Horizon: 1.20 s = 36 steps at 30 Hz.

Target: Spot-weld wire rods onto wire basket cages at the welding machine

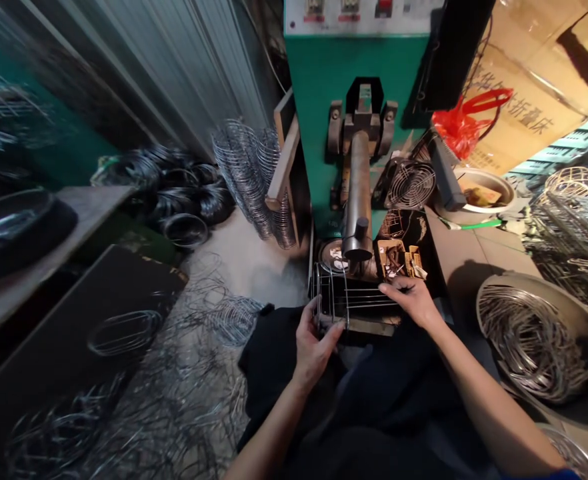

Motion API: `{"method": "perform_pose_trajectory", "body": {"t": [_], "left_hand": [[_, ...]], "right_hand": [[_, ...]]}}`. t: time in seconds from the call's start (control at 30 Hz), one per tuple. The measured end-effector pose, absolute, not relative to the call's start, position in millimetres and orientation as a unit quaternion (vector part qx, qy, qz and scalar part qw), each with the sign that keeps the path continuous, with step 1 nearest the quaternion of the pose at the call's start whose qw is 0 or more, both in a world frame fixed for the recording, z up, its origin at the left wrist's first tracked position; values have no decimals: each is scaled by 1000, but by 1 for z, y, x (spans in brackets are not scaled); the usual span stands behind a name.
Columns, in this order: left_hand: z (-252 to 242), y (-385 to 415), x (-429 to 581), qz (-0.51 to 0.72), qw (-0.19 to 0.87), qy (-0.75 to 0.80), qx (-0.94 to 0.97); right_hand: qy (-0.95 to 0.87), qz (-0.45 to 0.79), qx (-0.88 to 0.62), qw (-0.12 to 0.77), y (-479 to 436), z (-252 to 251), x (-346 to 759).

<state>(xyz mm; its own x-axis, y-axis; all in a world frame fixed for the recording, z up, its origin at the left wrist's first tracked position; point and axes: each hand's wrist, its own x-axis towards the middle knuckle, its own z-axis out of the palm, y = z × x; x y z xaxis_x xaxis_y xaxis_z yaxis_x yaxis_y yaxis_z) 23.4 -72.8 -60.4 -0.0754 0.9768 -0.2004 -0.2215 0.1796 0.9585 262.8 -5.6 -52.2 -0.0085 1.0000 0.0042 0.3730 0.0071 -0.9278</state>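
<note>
A wire frame point(347, 293) made of thin metal loops and long straight rods lies sideways over my lap, in front of the green machine point(314, 113). My left hand point(314, 343) grips its looped left end, thumb and fingers closed around the wires. At the other end, my right hand point(414, 300) pinches the tips of the straight rods between thumb and fingers. Just above the frame juts the machine's thick metal cylinder point(359, 193), apart from the wires. Part of the frame's lower side is hidden behind my left hand.
Bent wires fill a round basin point(529, 340) on the right. Wire rings hang on a wooden bracket point(284, 160) left of the machine. Loose wires cover the left floor beside a dark board point(74, 320). A small yellow box point(391, 257) of parts sits below the cylinder.
</note>
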Motion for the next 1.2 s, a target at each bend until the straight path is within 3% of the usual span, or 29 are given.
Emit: {"method": "perform_pose_trajectory", "body": {"t": [1.2], "left_hand": [[-63,-39,41,548,591,476,352]], "right_hand": [[-588,401,-603,360,32,-39,280]]}}
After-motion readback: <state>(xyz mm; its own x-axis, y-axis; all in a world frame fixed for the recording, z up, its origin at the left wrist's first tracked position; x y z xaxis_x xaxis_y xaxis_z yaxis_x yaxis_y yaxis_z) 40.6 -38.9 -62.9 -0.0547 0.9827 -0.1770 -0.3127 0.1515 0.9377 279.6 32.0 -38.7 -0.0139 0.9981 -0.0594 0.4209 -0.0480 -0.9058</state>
